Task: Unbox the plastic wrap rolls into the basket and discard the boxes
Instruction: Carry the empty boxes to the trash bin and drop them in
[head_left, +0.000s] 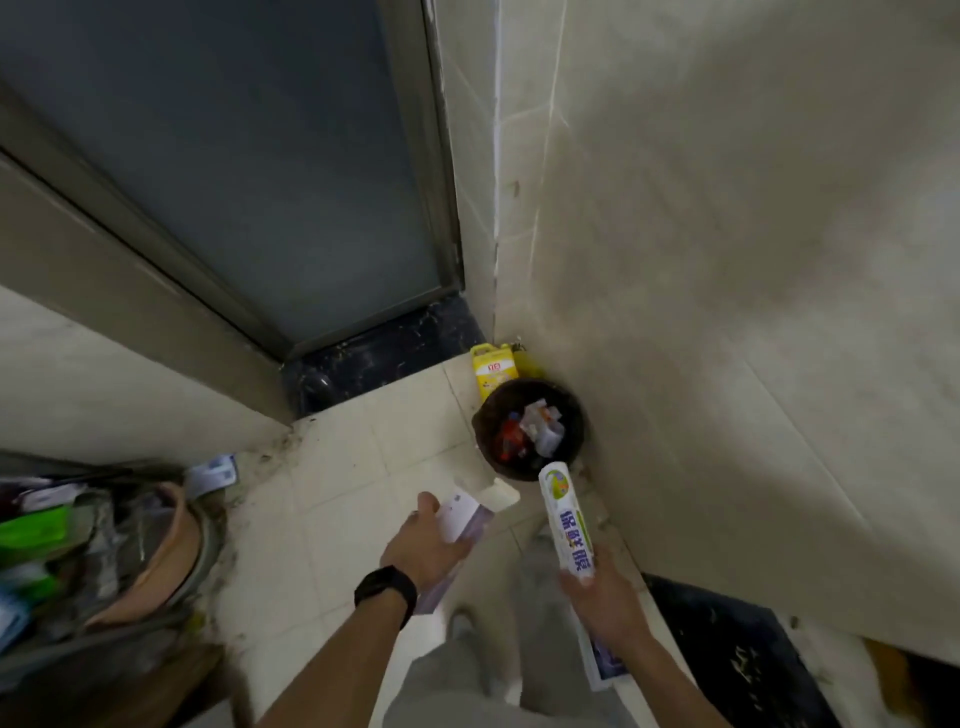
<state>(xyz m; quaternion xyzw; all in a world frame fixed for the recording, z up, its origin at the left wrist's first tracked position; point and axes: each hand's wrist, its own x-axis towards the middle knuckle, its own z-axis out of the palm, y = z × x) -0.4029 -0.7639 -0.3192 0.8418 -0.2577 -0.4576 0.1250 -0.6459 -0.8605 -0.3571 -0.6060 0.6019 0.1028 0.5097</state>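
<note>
Over the tiled floor, the left hand (423, 545) has its grip closed on an emptied box (462, 525) and the right hand (605, 597) clasps a plastic wrap roll (566, 519), both aimed at the waste bin (571, 410) at 1 o'clock. Step judged: discarding; next, release the box over the bin. Basket not identifiable; clutter at 9 o'clock is blurred, and something under the right wrist is unclear.

Home interior, a tiled corner by a doorway, likely next to a bathroom or kitchen. Pale square floor tiles (332, 467), grimy at the edges, meet a tiled wall (727, 260) on the right; a frosted glass door (249, 156) in a metal frame sits far left above a dark marble threshold (384, 353). A small dark waste bin (530, 428) with household rubbish and a yellow jug (493, 370) stand in the far corner; bags of clutter (78, 545) near left.
</note>
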